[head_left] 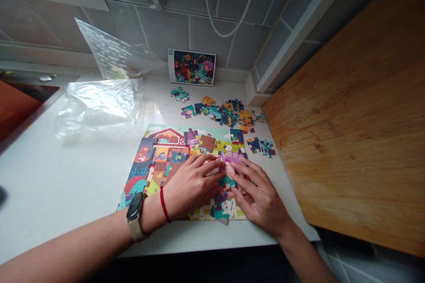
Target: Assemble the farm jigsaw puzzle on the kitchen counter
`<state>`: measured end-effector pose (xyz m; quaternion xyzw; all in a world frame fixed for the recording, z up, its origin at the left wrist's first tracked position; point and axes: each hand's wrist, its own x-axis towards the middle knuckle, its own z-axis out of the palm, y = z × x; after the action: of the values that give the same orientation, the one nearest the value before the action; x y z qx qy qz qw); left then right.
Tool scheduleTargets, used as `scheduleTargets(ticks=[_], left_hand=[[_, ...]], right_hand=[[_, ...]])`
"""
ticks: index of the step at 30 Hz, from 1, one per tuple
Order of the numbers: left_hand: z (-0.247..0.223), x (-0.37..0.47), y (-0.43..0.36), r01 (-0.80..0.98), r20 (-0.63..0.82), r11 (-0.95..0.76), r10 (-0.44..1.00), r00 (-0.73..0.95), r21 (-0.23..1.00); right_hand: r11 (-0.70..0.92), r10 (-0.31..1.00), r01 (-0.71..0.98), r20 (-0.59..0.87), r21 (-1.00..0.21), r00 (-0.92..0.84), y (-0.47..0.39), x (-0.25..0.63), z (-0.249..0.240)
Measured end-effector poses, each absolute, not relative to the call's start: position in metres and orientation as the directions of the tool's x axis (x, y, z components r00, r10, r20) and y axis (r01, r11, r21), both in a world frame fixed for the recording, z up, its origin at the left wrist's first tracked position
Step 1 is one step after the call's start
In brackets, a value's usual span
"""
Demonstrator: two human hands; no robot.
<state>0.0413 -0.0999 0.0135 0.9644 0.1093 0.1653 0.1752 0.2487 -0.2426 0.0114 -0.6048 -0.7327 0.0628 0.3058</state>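
Observation:
My left hand (195,181), with a watch (135,210) and a red cord bracelet (164,203) on its wrist, lies over the middle of a jigsaw puzzle (139,168) showing a farm scene. Its fingers stretch to the right; the thumb is mostly hidden. Opposite it, my right hand (260,194) rests at the puzzle's right side, fingers apart and fingertips on the pieces. Between the fingertips lies a pink and teal puzzle piece (227,180). A white and teal piece (225,210) overlaps the lower edge. Brown (207,143) and purple (191,137) pieces lie on top higher up.
Loose puzzle pieces (229,112) are heaped behind the puzzle, with more pieces (262,147) at its right. A picture card (192,67) leans against the tiled wall. Crumpled clear plastic bags (99,101) lie at the left. A wooden panel (348,119) borders the white counter on the right.

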Motion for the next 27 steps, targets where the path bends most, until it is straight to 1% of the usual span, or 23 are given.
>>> scheduleTargets(ticks=[8,18,21,27], left_hand=[[0.0152,0.0424,-0.1005,0.152,0.276,-0.913,0.269,0.923,0.38],[0.018,0.0428,-0.1026,0.151,0.299,-0.923,0.264,0.917,0.354],[0.019,0.0438,-0.1036,0.142,0.317,-0.928,0.257,0.913,0.344],[0.017,0.0501,-0.1064,0.166,0.326,-0.947,0.254,0.911,0.274]], right_hand=[[0.156,0.941,0.892,0.339,-0.424,-0.003,-0.2419,0.2496,0.0073],[0.14,0.943,0.881,0.333,-0.451,0.021,-0.2431,0.2502,0.0052],[0.125,0.933,0.882,0.355,-0.455,0.051,-0.2426,0.2504,0.0068],[0.124,0.919,0.876,0.386,-0.466,0.076,-0.2422,0.2508,0.0113]])
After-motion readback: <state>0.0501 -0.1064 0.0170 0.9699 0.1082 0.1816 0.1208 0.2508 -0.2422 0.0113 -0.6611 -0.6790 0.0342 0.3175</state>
